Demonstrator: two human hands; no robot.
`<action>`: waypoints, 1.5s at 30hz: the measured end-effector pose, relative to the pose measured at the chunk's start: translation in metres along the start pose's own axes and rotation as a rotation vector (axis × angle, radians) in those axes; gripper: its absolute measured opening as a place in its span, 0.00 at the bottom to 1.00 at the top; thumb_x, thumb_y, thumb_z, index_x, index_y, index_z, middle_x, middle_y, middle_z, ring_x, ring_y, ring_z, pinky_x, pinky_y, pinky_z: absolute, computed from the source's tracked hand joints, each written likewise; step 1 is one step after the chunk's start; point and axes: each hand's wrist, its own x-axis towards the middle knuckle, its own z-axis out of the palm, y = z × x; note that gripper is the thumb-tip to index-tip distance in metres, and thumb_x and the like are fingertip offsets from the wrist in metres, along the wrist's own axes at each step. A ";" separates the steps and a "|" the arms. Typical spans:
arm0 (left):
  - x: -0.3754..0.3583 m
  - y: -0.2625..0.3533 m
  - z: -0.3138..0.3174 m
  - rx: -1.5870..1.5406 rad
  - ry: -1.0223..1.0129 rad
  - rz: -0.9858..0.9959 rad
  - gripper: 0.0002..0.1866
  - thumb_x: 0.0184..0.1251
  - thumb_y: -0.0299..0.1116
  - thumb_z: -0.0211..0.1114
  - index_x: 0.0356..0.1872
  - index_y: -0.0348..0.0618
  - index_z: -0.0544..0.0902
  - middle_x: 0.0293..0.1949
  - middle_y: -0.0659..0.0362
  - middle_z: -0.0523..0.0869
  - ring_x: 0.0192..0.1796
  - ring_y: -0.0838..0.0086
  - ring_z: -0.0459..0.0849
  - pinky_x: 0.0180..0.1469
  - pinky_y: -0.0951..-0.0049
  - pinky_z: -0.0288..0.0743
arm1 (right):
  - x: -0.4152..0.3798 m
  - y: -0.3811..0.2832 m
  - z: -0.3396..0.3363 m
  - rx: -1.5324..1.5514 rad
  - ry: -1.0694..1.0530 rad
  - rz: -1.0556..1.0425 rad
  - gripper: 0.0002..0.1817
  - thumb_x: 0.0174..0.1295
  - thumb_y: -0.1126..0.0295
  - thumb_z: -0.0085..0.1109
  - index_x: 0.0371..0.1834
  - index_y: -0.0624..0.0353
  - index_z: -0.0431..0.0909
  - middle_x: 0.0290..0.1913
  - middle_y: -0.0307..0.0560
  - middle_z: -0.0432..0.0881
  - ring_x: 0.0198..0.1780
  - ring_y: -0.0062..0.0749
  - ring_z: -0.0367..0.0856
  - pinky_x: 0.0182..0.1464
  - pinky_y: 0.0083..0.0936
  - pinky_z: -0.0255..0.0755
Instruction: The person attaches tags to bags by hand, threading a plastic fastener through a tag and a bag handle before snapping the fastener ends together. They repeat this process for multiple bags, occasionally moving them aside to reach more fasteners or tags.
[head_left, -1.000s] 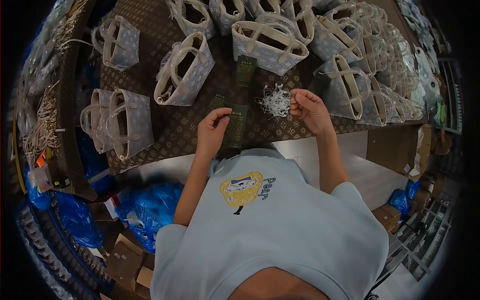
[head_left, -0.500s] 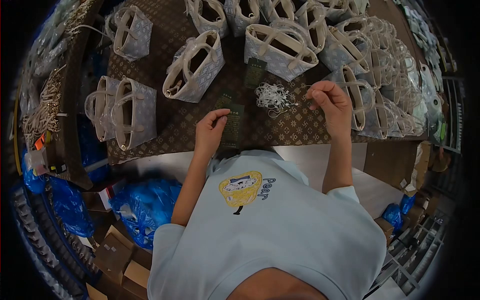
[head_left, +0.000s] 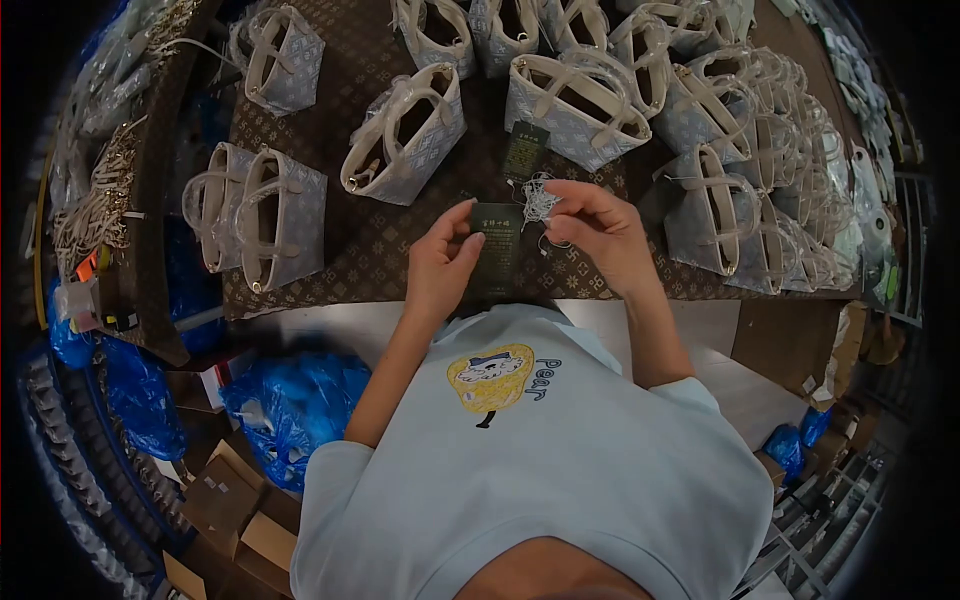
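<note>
My left hand (head_left: 444, 262) pinches the left edge of a dark green hang tag (head_left: 496, 250) printed with small lettering, held above the table's near edge. Just right of it, the thumb and fingers of my right hand (head_left: 603, 232) are pinched together, with a thin white tag string (head_left: 546, 243) at the tips. Behind those fingers lies a tangled pile of white strings (head_left: 540, 200), partly covered by my hand. Another green hang tag (head_left: 526, 150) rests beyond the pile, against a grey-white patterned handbag (head_left: 578, 115) with plastic-wrapped handles.
Several similar handbags stand around: one at centre left (head_left: 405, 140), a pair at the left (head_left: 285, 225), and a crowded group at the right (head_left: 705, 215). A patterned brown cloth (head_left: 370, 245) covers the table. Blue plastic bags (head_left: 290, 410) and open cardboard boxes (head_left: 225, 490) sit below.
My right hand has moved left and slightly down, from the right of the string pile to beside the tag. My left hand has raised the tag a little and shifted right.
</note>
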 end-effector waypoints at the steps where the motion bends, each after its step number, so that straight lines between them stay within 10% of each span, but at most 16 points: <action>1: -0.002 0.005 0.002 -0.014 -0.008 0.024 0.18 0.61 0.21 0.58 0.53 0.37 0.74 0.38 0.60 0.81 0.34 0.85 0.79 0.36 0.84 0.73 | 0.002 0.006 0.007 0.001 -0.006 -0.001 0.16 0.55 0.81 0.58 0.49 0.61 0.76 0.33 0.37 0.78 0.33 0.17 0.77 0.37 0.13 0.72; 6: -0.014 0.025 0.007 0.134 0.002 0.110 0.15 0.61 0.20 0.58 0.49 0.37 0.75 0.36 0.58 0.83 0.32 0.83 0.80 0.34 0.82 0.74 | 0.005 0.011 0.033 -0.476 0.131 -0.176 0.27 0.53 0.80 0.60 0.58 0.60 0.67 0.29 0.40 0.80 0.29 0.20 0.77 0.33 0.17 0.73; 14: -0.021 0.029 0.007 0.412 0.095 0.372 0.15 0.59 0.20 0.59 0.48 0.40 0.77 0.37 0.53 0.83 0.30 0.75 0.83 0.32 0.77 0.75 | 0.012 0.016 0.048 -0.610 0.167 -0.291 0.29 0.52 0.79 0.60 0.59 0.58 0.64 0.27 0.42 0.79 0.26 0.23 0.78 0.31 0.19 0.73; 17: -0.021 0.032 -0.002 0.456 0.117 0.411 0.15 0.58 0.20 0.61 0.48 0.40 0.78 0.37 0.58 0.83 0.34 0.86 0.77 0.34 0.83 0.73 | 0.017 0.006 0.050 -0.421 0.106 -0.127 0.24 0.54 0.79 0.59 0.56 0.60 0.66 0.27 0.40 0.78 0.25 0.19 0.75 0.29 0.16 0.71; 23: -0.015 0.033 -0.035 -0.052 -0.105 0.214 0.16 0.60 0.24 0.61 0.50 0.41 0.78 0.36 0.60 0.83 0.33 0.86 0.77 0.35 0.82 0.73 | 0.027 0.007 0.039 -0.108 -0.124 0.319 0.06 0.60 0.73 0.56 0.37 0.64 0.76 0.21 0.38 0.75 0.19 0.18 0.72 0.22 0.14 0.69; 25: -0.009 0.045 -0.043 -0.379 -0.263 -0.166 0.13 0.63 0.26 0.59 0.49 0.39 0.79 0.35 0.60 0.83 0.35 0.83 0.79 0.35 0.82 0.73 | 0.027 0.011 0.043 -0.146 -0.149 0.345 0.06 0.59 0.72 0.57 0.36 0.63 0.77 0.20 0.37 0.75 0.19 0.17 0.71 0.22 0.13 0.69; 31: 0.001 0.029 -0.037 0.033 -0.162 0.431 0.09 0.63 0.27 0.59 0.43 0.40 0.81 0.33 0.59 0.83 0.36 0.76 0.81 0.38 0.76 0.73 | 0.036 0.024 0.042 -0.072 -0.266 0.365 0.06 0.61 0.70 0.56 0.28 0.59 0.72 0.16 0.36 0.72 0.15 0.18 0.69 0.19 0.16 0.69; 44: 0.000 0.032 -0.048 0.244 0.245 0.439 0.04 0.63 0.31 0.59 0.35 0.43 0.78 0.30 0.60 0.79 0.33 0.70 0.79 0.33 0.72 0.72 | 0.070 0.040 0.060 0.149 -0.371 0.370 0.10 0.60 0.65 0.59 0.37 0.58 0.72 0.20 0.38 0.75 0.20 0.21 0.73 0.27 0.19 0.74; 45: 0.000 0.036 -0.052 0.249 0.232 0.436 0.04 0.63 0.31 0.59 0.35 0.43 0.78 0.30 0.60 0.79 0.33 0.70 0.79 0.33 0.72 0.72 | 0.074 0.044 0.065 -0.313 -0.338 -0.066 0.10 0.60 0.66 0.59 0.40 0.59 0.73 0.23 0.39 0.76 0.25 0.22 0.75 0.33 0.19 0.73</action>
